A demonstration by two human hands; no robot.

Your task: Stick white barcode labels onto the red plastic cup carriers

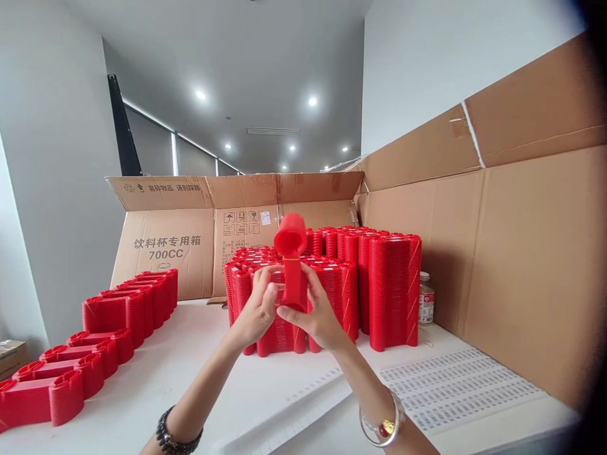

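Here, taking the tall red stack [393,291] at the middle of the white table [199,379] as the landmark, far to its left a row of red pieces [90,354] lies on its side along the table edge, and behind that stands an open cardboard box [164,249] printed 700CC. Nearer, just left of the stack and raised in front of it, the left hand [258,309] grips the lower part of a red folded piece [291,265], fingers curled round its left side. The piece stands upright in the air, its rounded top above both hands. It looks thin, light and springy, likely to bend or crease if pinched hard, so the flat lower shaft seems the safest hold. The right hand [320,313] clasps the same shaft from the other side, thumb across the front. Right of the stack a small bottle [426,298] stands against a large cardboard wall [521,253], and sheets of labels [455,385] lie flat in front. The packed stacks crowd close behind the hands.
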